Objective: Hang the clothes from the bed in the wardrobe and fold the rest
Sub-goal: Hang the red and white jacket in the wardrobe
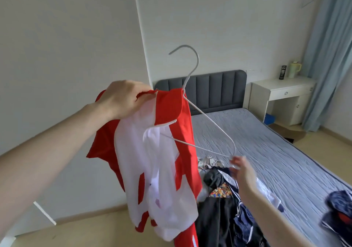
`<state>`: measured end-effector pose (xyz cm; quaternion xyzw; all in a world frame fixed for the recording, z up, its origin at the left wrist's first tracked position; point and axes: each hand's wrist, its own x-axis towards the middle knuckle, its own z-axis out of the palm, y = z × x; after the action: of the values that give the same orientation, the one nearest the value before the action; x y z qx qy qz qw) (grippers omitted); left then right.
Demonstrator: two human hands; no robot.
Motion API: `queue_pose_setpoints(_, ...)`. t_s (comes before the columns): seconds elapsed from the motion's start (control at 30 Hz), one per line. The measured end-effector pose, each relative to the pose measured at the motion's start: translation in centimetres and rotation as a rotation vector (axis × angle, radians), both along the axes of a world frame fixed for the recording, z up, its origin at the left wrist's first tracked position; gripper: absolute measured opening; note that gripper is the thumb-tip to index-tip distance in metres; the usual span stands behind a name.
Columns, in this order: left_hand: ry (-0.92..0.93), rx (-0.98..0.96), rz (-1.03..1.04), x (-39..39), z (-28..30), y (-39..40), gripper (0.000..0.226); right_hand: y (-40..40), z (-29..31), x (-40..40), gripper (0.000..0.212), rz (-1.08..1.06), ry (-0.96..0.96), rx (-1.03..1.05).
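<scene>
Left hand point(123, 99): centre left of the frame, arm reaching in from the lower left; fingers and thumb pinch the collar edge of the garment.
Red jacket with white mesh lining point(152, 161): centre of the frame, held up in the air and hanging inside out below the left hand; its lower hem falls toward the bottom edge.
White wire clothes hanger point(194, 102): centre, tilted, hook pointing to the upper left; one shoulder is tucked inside the jacket's collar, the other slopes down to the right.
Right hand point(241, 168): lower centre right, motion-blurred; it touches the hanger's lower right corner, but whether the fingers close round the wire cannot be told.
Pile of dark and patterned clothes point(224, 208): bottom centre, lying on the near end of the bed.
Bed with grey-blue quilted cover and dark grey padded headboard point(276, 142): centre right.
Dark blue bundled garment point(339, 212): lower right edge, on the bed.
White counter point(282, 98): upper right, beside the headboard.
</scene>
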<state>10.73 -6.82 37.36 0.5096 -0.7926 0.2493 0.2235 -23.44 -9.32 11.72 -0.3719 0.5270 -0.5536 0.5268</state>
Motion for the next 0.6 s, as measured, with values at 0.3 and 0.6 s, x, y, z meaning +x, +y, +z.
queue_pose_setpoints(0.3, -0.004, -0.002, -0.002, 0.1, 2.0, 0.5, 0.041, 3.2, -2.2, 7.9, 0.047, 0.517, 0.439, 0.000)
queue_pose_setpoints(0.6, -0.132, 0.081, 0.193, 6.2, 1.4, 4.1, 0.035, -5.8, 7.2, 2.6, 0.021, 0.106, 0.358, -0.073)
